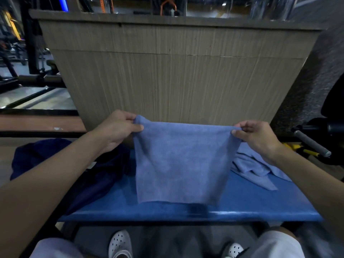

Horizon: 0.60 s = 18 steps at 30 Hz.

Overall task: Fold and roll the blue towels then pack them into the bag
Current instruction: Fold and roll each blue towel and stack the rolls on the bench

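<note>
A light blue towel [183, 161] hangs stretched between my hands above a blue bench [242, 205]. My left hand [119, 127] pinches its upper left corner and my right hand [255, 135] pinches its upper right corner. The towel's lower edge reaches down onto the bench top. More light blue towel cloth [256, 168] lies crumpled on the bench at the right, under my right forearm. A dark navy bag [61, 164] slumps on the left end of the bench, partly hidden by my left arm.
A ribbed wooden counter front [176, 75] rises directly behind the bench. Gym equipment stands at far left, and a grey-handled bar [310, 144] with yellow parts lies at right. My knees and white perforated shoes [121, 244] show below the bench edge.
</note>
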Each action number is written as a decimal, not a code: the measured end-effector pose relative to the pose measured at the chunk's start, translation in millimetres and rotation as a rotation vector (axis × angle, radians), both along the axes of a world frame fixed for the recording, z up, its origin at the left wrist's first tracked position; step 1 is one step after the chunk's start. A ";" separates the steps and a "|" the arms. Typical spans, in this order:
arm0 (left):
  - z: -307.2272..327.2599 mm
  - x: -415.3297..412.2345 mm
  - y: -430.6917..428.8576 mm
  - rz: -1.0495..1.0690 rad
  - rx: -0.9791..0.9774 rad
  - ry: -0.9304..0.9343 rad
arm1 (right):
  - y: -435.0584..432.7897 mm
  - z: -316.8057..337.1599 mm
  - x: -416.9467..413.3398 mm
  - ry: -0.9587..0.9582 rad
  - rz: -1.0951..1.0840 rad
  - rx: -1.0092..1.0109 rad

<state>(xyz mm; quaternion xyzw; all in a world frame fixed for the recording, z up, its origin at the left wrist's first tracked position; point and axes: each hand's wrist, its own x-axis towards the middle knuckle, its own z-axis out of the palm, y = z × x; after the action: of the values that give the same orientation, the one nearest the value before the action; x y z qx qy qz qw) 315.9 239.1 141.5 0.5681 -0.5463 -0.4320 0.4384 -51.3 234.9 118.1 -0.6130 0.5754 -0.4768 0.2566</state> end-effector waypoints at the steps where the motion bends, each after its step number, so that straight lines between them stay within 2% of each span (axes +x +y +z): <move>1: -0.7 -0.1 -0.6 0.032 -0.038 -0.025 | 1.0 1.3 0.0 0.016 0.007 0.002; 4: 0.9 1.3 0.8 0.087 -0.160 -0.119 | 4.5 4.4 0.3 0.066 0.014 -0.006; 8: 0.0 4.9 -2.1 0.098 -0.317 -0.373 | 8.5 8.6 -1.9 0.168 0.008 -0.014; 12: 0.9 7.0 -2.6 0.024 -0.411 -0.552 | 14.2 13.7 -3.0 0.290 0.025 -0.017; 16: 7.1 9.5 -0.8 -0.009 -0.394 -0.657 | 17.7 17.3 -8.4 0.279 0.048 0.016; 18: 8.8 10.2 -0.3 0.001 -0.331 -0.649 | 18.4 18.8 -12.1 0.250 0.059 0.051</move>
<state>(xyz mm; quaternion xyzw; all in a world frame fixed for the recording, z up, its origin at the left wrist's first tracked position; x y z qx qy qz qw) 326.2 238.7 150.2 0.5972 -0.7193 -0.1346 0.3284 -63.3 253.3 136.8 -0.6775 0.5966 -0.3741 0.2122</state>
